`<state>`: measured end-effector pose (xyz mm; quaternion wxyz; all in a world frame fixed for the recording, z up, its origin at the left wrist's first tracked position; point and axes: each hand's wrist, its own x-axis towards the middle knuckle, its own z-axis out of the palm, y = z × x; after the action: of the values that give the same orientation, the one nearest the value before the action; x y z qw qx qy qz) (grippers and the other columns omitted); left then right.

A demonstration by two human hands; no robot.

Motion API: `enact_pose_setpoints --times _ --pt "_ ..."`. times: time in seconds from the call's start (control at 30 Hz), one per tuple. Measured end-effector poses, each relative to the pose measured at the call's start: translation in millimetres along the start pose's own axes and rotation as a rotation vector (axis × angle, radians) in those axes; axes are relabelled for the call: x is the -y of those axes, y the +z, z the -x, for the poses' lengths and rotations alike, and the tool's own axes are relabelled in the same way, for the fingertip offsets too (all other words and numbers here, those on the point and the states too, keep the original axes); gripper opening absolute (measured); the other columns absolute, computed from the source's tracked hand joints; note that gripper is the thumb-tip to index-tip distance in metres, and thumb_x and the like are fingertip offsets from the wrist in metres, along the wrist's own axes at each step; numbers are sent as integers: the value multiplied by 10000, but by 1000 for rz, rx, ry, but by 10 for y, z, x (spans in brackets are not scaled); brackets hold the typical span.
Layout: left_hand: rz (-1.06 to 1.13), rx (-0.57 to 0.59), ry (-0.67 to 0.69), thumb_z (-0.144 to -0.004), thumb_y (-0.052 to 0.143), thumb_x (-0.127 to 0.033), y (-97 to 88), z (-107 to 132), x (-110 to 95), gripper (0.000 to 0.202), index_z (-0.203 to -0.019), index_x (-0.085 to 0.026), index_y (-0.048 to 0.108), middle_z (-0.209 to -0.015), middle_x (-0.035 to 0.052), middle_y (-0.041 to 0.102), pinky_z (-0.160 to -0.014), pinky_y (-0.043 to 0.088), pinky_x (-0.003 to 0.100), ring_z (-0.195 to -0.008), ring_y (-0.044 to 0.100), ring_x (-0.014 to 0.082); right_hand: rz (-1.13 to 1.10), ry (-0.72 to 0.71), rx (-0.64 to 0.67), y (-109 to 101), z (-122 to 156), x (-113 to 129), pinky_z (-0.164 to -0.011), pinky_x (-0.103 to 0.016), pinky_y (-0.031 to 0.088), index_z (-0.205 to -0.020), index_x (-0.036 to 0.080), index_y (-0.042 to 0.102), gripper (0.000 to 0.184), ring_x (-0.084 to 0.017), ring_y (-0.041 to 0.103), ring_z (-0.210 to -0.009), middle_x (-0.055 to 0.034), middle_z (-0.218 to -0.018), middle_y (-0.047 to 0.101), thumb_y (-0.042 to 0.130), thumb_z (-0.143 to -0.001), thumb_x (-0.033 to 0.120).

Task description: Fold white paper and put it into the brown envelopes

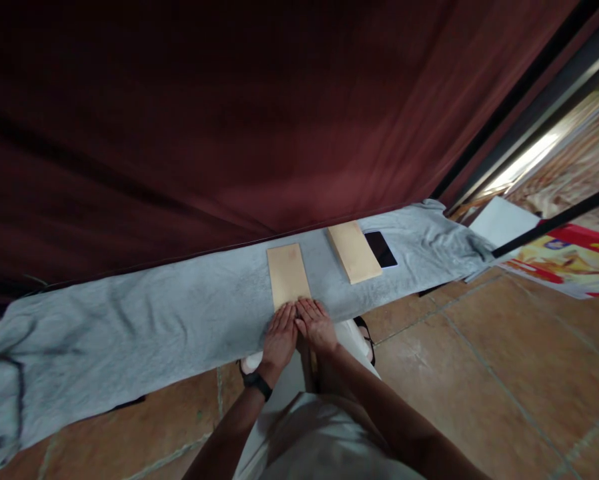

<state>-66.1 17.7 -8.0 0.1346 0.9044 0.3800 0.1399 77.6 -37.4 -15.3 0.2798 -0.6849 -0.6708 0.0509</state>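
Observation:
A flat tan rectangle of paper, perhaps an envelope, lies on a grey cloth in front of me. My left hand, with a dark band on its wrist, rests flat on the left part of its near edge. Beside it, my right hand lies on the right part of that edge, fingers stretched forward. The two hands touch or nearly touch at the thumbs. To the right sits a thicker tan stack of similar size. The paper's near end is hidden under my fingers.
A dark-screened phone lies just right of the stack. A dark red curtain rises behind the narrow cloth-covered surface. Metal poles stand at the right, near a colourful printed box. Below is a tiled floor.

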Motion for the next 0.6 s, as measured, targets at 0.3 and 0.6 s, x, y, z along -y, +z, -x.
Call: enact_pose_setpoints --times 0.3,0.6 --pt "-108 -35 -111 -989 354 -254 -98 115 -65 526 -1472 -98 493 -1528 181 488 -1201 322 483 -1454 417 292 28 -9 35 -139 42 -133 -1215 -466 307 -1481 164 495 467 -249 472 -1413 -113 -1519 509 476 -1031 287" --pt "-225 20 -163 -952 386 -181 -132 -44 -281 503 -1425 -190 555 -1427 168 573 -1104 392 521 -1381 460 330 20 -13 50 -82 -56 -6 -1222 -452 305 -1462 124 516 468 -240 451 -1430 -149 -1500 524 477 -1026 288"
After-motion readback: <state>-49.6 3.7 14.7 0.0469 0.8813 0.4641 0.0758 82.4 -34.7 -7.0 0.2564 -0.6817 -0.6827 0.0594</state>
